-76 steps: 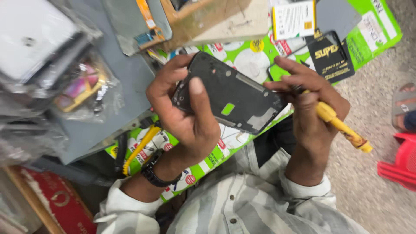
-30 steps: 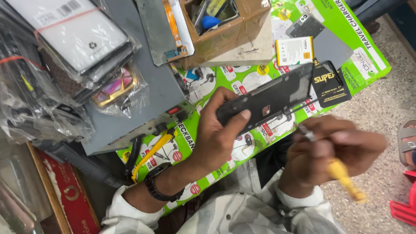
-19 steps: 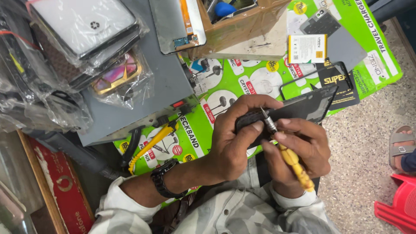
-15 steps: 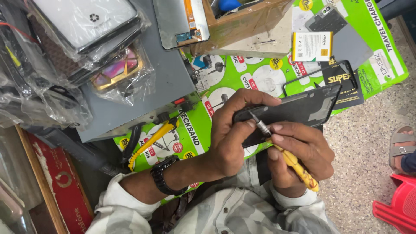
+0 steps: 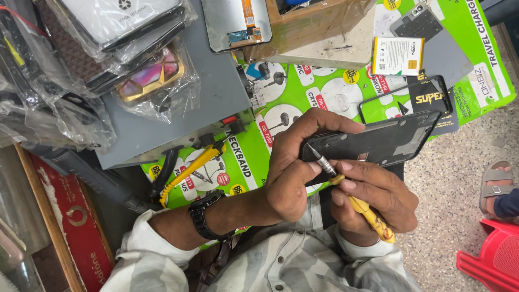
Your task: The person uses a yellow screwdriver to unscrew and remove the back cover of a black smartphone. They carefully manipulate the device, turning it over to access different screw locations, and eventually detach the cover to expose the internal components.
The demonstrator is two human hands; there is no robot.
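Comparing with half a second back, my left hand (image 5: 294, 173) still grips the black phone frame (image 5: 378, 141) while my right hand (image 5: 373, 197) has steadied the yellow-handled screwdriver (image 5: 351, 189) tip on its edge.

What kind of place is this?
Probably a small phone repair stall: a hand works a screwdriver on an opened phone frame, with a loose battery and bagged phone cases nearby.

Both hands met at frame centre: the left hand (image 5: 294, 173) curled with fingers clamped, the right hand (image 5: 373, 197) pinched beside it.
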